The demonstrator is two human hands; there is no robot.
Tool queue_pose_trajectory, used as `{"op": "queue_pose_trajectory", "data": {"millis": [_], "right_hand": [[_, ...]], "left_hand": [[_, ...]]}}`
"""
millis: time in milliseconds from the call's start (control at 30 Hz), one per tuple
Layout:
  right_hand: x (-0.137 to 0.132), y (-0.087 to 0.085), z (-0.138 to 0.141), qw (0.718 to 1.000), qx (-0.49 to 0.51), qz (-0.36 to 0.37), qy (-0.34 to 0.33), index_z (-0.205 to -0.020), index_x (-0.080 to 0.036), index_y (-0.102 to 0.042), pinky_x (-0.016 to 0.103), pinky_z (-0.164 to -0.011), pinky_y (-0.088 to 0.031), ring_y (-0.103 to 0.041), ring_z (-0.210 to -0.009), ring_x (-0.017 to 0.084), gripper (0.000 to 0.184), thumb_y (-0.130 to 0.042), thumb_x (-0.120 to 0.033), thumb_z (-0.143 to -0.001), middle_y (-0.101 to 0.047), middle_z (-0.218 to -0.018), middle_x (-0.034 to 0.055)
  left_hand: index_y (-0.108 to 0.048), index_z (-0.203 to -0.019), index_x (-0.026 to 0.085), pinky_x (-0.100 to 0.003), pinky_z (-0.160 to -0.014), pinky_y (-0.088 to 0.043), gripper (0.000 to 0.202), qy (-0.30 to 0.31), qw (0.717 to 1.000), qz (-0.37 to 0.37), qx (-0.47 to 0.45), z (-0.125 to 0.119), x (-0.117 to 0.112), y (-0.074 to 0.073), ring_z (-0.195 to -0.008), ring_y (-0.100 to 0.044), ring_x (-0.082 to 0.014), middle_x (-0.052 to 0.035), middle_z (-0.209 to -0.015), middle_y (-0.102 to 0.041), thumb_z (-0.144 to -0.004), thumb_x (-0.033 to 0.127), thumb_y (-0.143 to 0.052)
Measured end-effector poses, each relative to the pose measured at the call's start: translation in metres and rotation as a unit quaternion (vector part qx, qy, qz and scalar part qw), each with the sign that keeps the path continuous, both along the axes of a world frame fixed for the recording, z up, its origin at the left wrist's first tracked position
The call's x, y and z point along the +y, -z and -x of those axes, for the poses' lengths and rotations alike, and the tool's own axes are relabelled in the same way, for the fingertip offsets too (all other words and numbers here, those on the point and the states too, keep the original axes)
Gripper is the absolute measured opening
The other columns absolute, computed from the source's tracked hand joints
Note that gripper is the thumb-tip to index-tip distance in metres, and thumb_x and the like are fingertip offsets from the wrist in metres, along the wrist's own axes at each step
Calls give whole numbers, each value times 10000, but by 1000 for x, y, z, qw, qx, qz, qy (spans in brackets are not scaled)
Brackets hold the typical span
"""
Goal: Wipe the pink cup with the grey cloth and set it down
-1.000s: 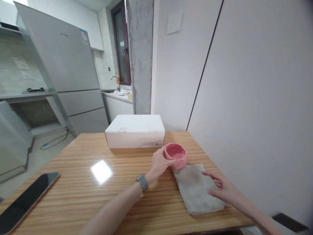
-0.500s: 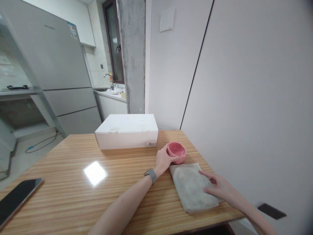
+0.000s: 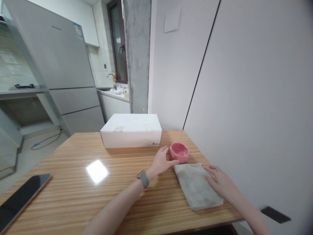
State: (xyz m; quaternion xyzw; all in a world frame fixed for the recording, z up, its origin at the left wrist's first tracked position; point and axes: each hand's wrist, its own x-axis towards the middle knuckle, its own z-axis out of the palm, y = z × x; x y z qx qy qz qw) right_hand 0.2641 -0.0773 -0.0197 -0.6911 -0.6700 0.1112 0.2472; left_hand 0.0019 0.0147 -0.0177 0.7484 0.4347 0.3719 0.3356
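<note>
A round pink bowl (image 3: 179,153) with a scalloped rim stands upright on the wooden table (image 3: 80,202), behind a folded grey cloth (image 3: 197,187). My left hand (image 3: 161,161), with a watch (image 3: 143,179) at its wrist, is just left of the bowl. Its fingers are apart, and the thumb reaches toward the bowl's lower front; I cannot tell whether it touches. Over the cloth's right edge lies my right hand (image 3: 218,180), fingers spread and holding nothing.
At the back of the table sits a white box (image 3: 132,138). A black phone (image 3: 22,199) lies at the front left. A white wall panel (image 3: 249,98) runs along the right side. Beyond are a fridge (image 3: 56,58) and a sink counter (image 3: 114,98).
My left hand has loosened from the bowl and drawn back to the left. My right hand has shifted slightly up along the cloth's edge. The whole view has moved a little.
</note>
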Motion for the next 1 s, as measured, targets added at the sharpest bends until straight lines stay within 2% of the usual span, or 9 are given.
{"op": "queue_pose_trajectory", "data": {"millis": [67,133,233,333,400,500,600,733,1000], "right_hand": [[-2,-8,23,997,-41,-59,26,-1022,-160,-650,405,-958,-383,-564,-1039,278,342,-443,-339,-816,-602,-1116,143],[-7,-17,57,996,-33,-78,-19,-950,-186,-636,362,-889,-413,-586,-970,244,296,-388,-330,-875,-633,-1015,112],[-17,-19,122,996,-8,-51,-79,-770,-217,-583,297,-670,-428,-603,-713,189,294,-354,-320,-924,-646,-773,44],[-27,-2,186,992,-19,-39,-115,-692,-212,-544,264,-563,-361,-591,-595,165,292,-382,-269,-928,-631,-650,10],[-32,15,220,990,-27,-51,-125,-674,-214,-544,252,-544,-330,-602,-577,159,271,-419,-231,-914,-634,-619,-6],[-38,36,255,989,-44,-57,-126,-671,-224,-554,256,-526,-314,-621,-566,167,263,-430,-214,-904,-648,-616,-5],[-43,48,272,985,-88,-98,-115,-688,-227,-537,269,-509,-306,-631,-560,187,251,-396,-196,-894,-650,-634,12],[-46,52,276,974,-121,-149,-123,-671,-233,-476,272,-502,-305,-616,-530,178,271,-329,-165,-888,-628,-616,15],[-48,50,271,971,-103,-145,-159,-676,-233,-476,268,-529,-313,-610,-557,172,274,-313,-150,-881,-622,-627,5]], "left_hand": [[-608,-1150,136,-367,-951,-401,512,22,1000,-4,17,21,-12,-5,-1115,-552,-265,-139,-1216,-610,-732,429,-646],[-660,-1053,168,-311,-795,-467,351,45,999,5,25,43,-30,-10,-909,-637,-216,-83,-1012,-701,-799,391,-567],[-676,-957,203,-243,-613,-439,281,56,996,5,69,76,-62,-15,-691,-632,-162,-20,-775,-707,-868,365,-464],[-655,-831,194,-235,-592,-406,276,-27,980,-18,195,104,-91,-8,-661,-623,-159,-22,-726,-684,-897,302,-410],[-632,-824,186,-243,-612,-409,260,-98,952,-27,290,118,-106,3,-709,-644,-176,-42,-775,-691,-897,217,-384],[-607,-876,188,-243,-610,-417,265,-158,912,-23,378,132,-123,21,-732,-667,-185,-53,-795,-702,-895,138,-348],[-597,-823,203,-240,-608,-425,249,-178,901,-33,395,138,-135,32,-731,-674,-182,-41,-769,-704,-904,155,-367],[-600,-763,215,-244,-563,-411,265,-166,899,-38,404,138,-141,38,-675,-679,-191,-22,-712,-703,-910,178,-382],[-623,-774,227,-247,-554,-404,254,-145,909,-64,386,142,-140,39,-660,-680,-196,-15,-713,-712,-896,173,-407]]}}
